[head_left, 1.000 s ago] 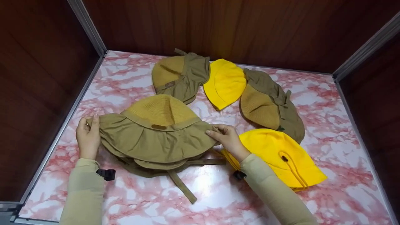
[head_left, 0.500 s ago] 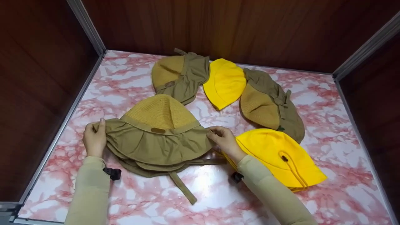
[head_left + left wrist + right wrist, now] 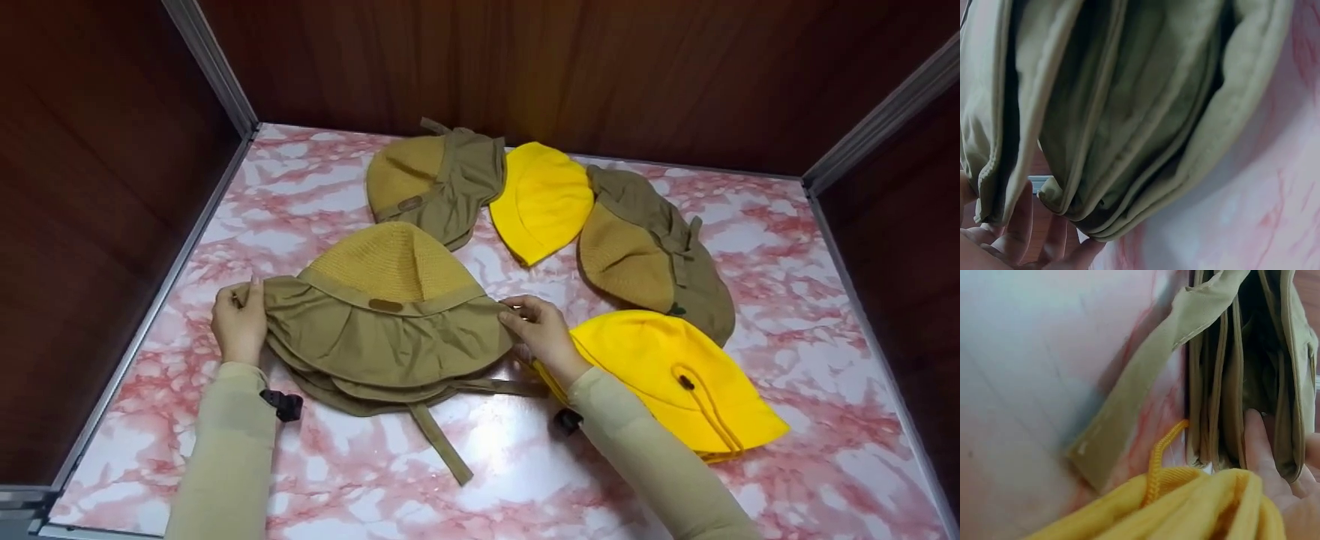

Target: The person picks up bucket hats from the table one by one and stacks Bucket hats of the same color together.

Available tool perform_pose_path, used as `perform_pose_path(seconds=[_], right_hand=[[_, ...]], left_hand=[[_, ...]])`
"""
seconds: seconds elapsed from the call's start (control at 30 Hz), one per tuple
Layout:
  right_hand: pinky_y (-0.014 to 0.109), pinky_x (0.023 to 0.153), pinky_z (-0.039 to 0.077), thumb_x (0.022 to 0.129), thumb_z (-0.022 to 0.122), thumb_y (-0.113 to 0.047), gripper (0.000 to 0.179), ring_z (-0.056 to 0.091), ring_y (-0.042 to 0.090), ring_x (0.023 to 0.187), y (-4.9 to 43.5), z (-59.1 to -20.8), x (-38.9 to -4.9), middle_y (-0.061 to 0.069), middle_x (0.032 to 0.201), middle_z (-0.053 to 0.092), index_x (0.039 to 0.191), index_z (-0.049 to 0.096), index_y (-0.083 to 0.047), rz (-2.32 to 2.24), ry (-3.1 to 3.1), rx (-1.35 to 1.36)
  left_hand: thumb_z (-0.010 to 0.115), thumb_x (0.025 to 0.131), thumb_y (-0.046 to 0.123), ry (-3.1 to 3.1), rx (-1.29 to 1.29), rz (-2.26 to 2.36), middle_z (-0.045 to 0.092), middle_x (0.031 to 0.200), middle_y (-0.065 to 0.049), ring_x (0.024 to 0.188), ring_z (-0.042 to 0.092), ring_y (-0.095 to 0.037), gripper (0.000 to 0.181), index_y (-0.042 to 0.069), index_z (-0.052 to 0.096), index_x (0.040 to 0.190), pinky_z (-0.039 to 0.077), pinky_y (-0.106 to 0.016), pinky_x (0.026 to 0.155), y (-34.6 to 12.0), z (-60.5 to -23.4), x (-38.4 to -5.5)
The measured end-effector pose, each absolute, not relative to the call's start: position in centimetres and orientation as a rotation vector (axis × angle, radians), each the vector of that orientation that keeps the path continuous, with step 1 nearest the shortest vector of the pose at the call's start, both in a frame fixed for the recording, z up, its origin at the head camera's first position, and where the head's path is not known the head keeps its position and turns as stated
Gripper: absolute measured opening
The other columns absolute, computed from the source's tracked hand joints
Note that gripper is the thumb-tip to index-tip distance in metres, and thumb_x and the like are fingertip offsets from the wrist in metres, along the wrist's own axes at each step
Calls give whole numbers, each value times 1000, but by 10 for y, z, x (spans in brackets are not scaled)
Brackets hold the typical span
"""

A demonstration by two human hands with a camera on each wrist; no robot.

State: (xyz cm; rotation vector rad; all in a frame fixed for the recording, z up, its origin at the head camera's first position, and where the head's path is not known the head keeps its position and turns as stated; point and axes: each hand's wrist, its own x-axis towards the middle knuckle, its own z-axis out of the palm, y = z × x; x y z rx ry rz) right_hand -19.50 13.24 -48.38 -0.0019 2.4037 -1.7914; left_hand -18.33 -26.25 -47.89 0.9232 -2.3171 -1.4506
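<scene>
You pinch the ruffled brim (image 3: 397, 352) of the woven-crowned khaki sun hat (image 3: 394, 274) with a grip each side: left hand (image 3: 240, 319) at 9 o'clock, right hand (image 3: 544, 334) at 3. The hat is toward the table's (image 3: 337, 487) 9 o'clock. Some brim layers (image 3: 1244, 84) may slip, since your right fingers (image 3: 1261, 441) reach between them; the yellow cord (image 3: 1155, 467) near 4 o'clock might snag.

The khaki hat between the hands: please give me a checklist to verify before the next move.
1. Left hand holds brim: ok.
2. Right hand holds its other side: ok.
3. Brown patch on khaki hat visible: ok.
4. Brim layers closed together: not ok, left wrist view shows gaps.
5. Front strap tucked in: not ok, it sticks out.
6. Nearer yellow hat clear of brim: cannot tell, contact hidden.
</scene>
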Motion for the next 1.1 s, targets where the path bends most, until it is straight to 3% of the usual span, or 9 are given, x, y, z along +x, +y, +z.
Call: perform_pose_path(seconds=[0.23,0.37,0.47,0.57,0.67,0.77,0.87,1.0,1.1], right_hand=[[35,85,59,95,60,1,21,68,29,93,155,-447,-184,24,109,69,114,66,8,-1816,2468,-90],[34,84,60,95,58,5,18,71,21,88,173,-425,-187,24,105,70,109,67,10,-1980,2438,-101],[29,81,60,95,58,3,16,71,15,85,191,-416,-194,15,99,74,106,69,7,-2146,2356,-46],[30,83,60,97,59,-2,13,73,16,86,213,-414,-201,5,94,75,103,71,-3,-2334,2191,71],[31,87,59,98,60,-9,11,73,18,89,234,-417,-206,3,95,76,104,69,-8,-2481,1976,216],[30,92,57,98,61,-12,19,73,21,94,253,-425,-209,5,101,76,115,63,-5,-2596,1703,363],[31,102,51,99,59,-11,32,70,22,104,267,-434,-210,6,105,76,130,54,-4,-2651,1419,503],[30,113,40,101,55,-11,42,59,23,122,280,-448,-212,5,105,74,142,46,-11,-2643,1180,649],[29,114,37,101,55,-11,47,49,23,133,284,-456,-215,8,112,70,146,42,-15,-2628,1098,713]], left_hand=[[49,101,38,-2226,926,-1569,53,131,-23,115,49,-27,53,-6,48,131,42,-34,100,-261,-478,-181],[50,101,35,-2188,930,-1611,47,136,-20,113,47,-21,53,-2,42,138,41,-26,91,-260,-470,-180],[51,101,26,-2184,929,-1613,39,142,-20,121,43,-24,50,1,38,143,41,-28,95,-256,-461,-179],[53,99,18,-2202,921,-1591,31,150,-19,133,33,-31,49,3,37,144,36,-36,107,-252,-455,-178],[56,97,14,-2200,911,-1575,22,155,-19,140,21,-35,49,6,40,143,28,-44,114,-245,-449,-177],[58,95,12,-2188,870,-1560,17,157,-18,142,13,-36,49,8,43,142,25,-47,116,-236,-443,-174],[61,94,10,-2163,792,-1523,21,153,-17,141,14,-34,46,7,47,138,29,-43,112,-223,-435,-172],[62,93,7,-2090,659,-1526,29,148,-14,131,27,-26,43,5,50,133,37,-29,97,-202,-425,-170],[63,92,4,-2040,547,-1512,36,145,-13,127,33,-22,39,2,53,130,33,-24,100,-188,-418,-168]])
